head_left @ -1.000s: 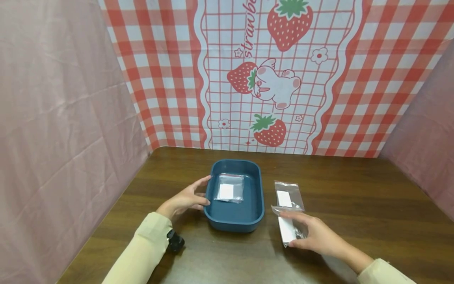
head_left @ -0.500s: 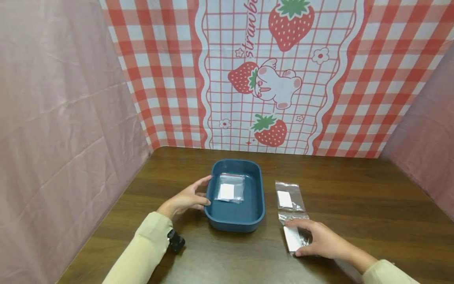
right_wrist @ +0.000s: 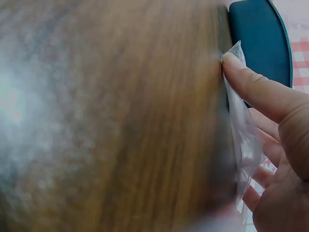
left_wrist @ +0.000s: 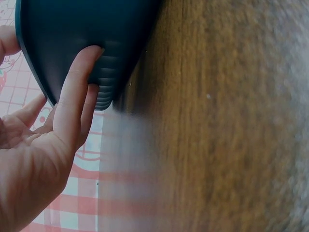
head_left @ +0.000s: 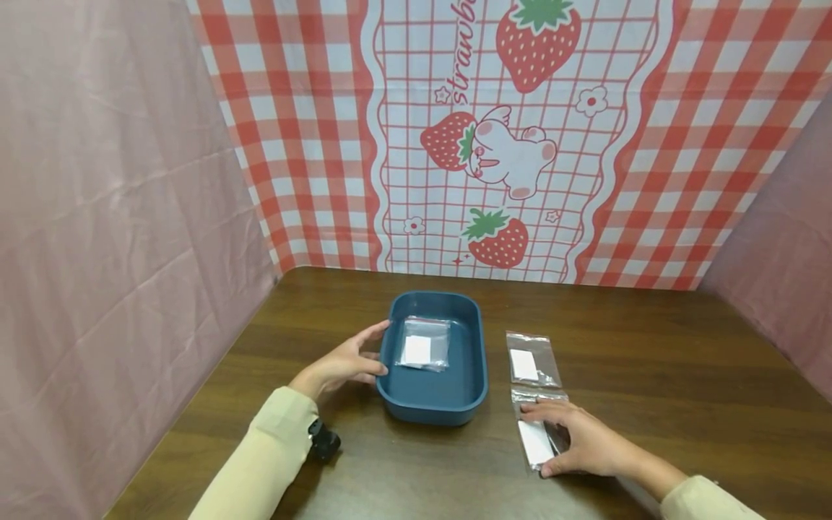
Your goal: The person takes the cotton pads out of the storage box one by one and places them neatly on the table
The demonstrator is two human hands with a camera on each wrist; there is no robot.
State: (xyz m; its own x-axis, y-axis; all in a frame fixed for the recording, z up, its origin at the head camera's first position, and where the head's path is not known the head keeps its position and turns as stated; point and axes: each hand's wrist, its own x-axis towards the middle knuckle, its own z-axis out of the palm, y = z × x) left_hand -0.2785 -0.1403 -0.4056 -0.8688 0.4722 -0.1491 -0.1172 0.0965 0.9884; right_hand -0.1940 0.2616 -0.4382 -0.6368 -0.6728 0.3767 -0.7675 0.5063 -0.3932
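Observation:
My left hand [head_left: 344, 364] rests against the left side of a dark blue rectangular tray [head_left: 432, 414]. Its spread fingers touch the outer wall [left_wrist: 53, 48], with fingertips right at the rim. Inside the tray lie clear zip-lock bags [head_left: 437, 334] with a white card showing. To the tray's right, my right hand [head_left: 588, 442] holds a clear zip-lock bag [head_left: 536, 442] low over the table, thumb at its near edge and fingers at the far one. The right wrist view shows my thumb on a corner of this bag [right_wrist: 245, 140]. Just beyond lies another zip-lock bag [head_left: 523, 364] with a white card.
A brown wood-grain table [head_left: 650, 361] spreads around the tray and bags. Behind it hangs a red-checked strawberry cloth [head_left: 494, 144], with pink cloth [head_left: 130, 217] at the sides. A black device [head_left: 323, 439] is strapped at my left wrist.
My right hand has brought its bag slightly toward me and right, down flat, uncovering more of the bag beyond. The left hand stays at the tray.

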